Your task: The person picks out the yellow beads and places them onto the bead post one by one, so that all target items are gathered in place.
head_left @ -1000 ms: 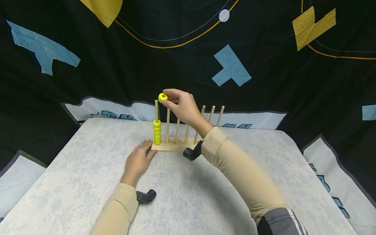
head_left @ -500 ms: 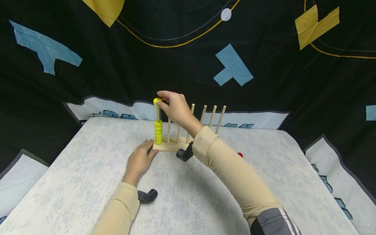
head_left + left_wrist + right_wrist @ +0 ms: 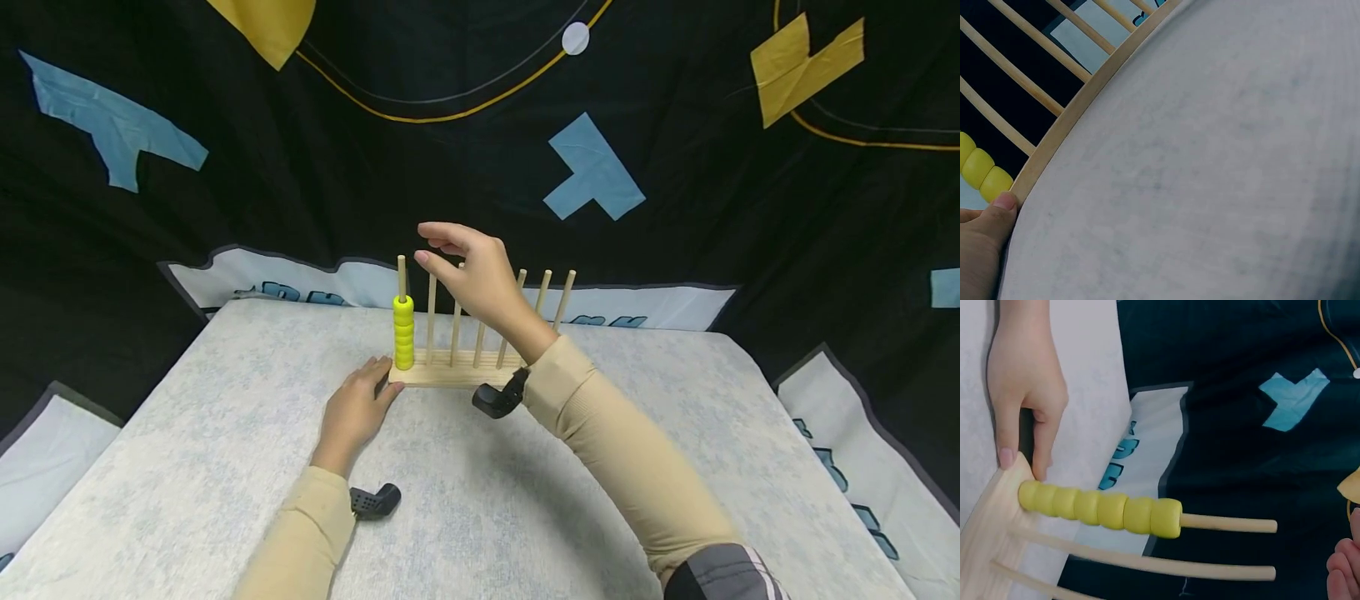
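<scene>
A wooden peg stand [image 3: 450, 377] has a flat base and a row of several upright pegs. Yellow beads [image 3: 403, 333] are stacked on its leftmost peg, whose tip sticks out above them; the other pegs in sight carry no beads. My left hand [image 3: 356, 412] grips the base's left end, with thumb and fingers on opposite sides in the right wrist view. Up over the pegs, just right of the beaded one, is my right hand [image 3: 480, 271], thumb and fingers apart and holding nothing. Its fingers [image 3: 1344, 569] peek in at the right wrist view's edge.
A pale patterned cloth covers the table [image 3: 450, 500]. Behind it hangs a black curtain [image 3: 450, 183] with blue and yellow patches. Each wrist wears a black camera mount. My right forearm [image 3: 622, 450] crosses over the table's right half.
My right hand brought a yellow bead left onto the leftmost peg and let it go. The stack is now taller, and the hand has drawn back right. My left hand stayed put.
</scene>
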Action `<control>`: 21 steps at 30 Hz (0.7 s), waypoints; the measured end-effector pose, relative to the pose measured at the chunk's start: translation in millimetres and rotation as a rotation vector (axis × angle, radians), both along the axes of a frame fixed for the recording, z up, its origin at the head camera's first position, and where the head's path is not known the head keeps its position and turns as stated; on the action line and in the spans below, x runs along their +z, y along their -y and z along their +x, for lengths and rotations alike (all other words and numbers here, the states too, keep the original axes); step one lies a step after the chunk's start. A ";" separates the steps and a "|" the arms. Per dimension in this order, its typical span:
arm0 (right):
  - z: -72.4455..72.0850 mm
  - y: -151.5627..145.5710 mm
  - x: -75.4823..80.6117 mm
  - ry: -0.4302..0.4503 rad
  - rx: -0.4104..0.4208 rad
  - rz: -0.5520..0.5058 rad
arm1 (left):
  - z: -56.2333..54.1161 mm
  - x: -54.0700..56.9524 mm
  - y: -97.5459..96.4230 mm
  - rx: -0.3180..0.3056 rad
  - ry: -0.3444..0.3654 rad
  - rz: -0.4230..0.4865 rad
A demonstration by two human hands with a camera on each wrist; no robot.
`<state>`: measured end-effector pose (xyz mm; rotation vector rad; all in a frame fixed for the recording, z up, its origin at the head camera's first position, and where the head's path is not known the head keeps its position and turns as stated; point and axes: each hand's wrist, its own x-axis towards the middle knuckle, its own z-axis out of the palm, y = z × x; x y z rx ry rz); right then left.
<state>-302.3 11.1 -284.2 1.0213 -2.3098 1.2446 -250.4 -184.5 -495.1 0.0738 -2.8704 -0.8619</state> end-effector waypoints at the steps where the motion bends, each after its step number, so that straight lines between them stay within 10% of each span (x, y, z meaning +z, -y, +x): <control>1: 1.7 -4.1 -0.4 -0.004 0.003 0.001 | 0.0 -0.1 0.1 0.002 0.001 0.000; 21: 27.9 -129.1 -51.6 0.114 -0.116 0.009 | 1.1 0.5 0.7 -0.023 -0.017 -0.021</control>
